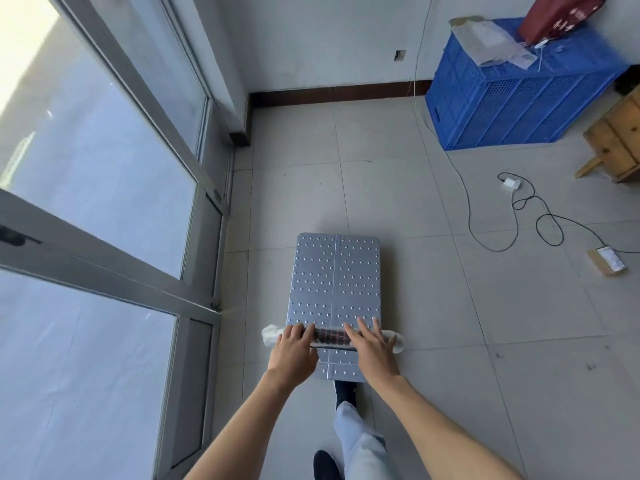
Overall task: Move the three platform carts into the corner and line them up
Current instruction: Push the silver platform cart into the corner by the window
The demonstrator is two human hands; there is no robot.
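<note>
One platform cart (pixel 335 271) stands on the tiled floor in front of me, a silver studded metal deck pointing toward the far corner. Its push handle (pixel 330 336) runs across the near end, dark in the middle and wrapped in white plastic at both ends. My left hand (pixel 294 351) lies on the handle's left part and my right hand (pixel 372 348) on its right part, fingers stretched forward over the bar. No other cart is in view.
A glass door and window frame (pixel 204 188) line the left side. The corner (pixel 251 98) with a dark skirting board lies ahead. A blue plastic crate (pixel 519 98) stands at the back right, a wooden stool (pixel 616 143) beside it, cables (pixel 519 209) and a small box (pixel 607 259) on the floor.
</note>
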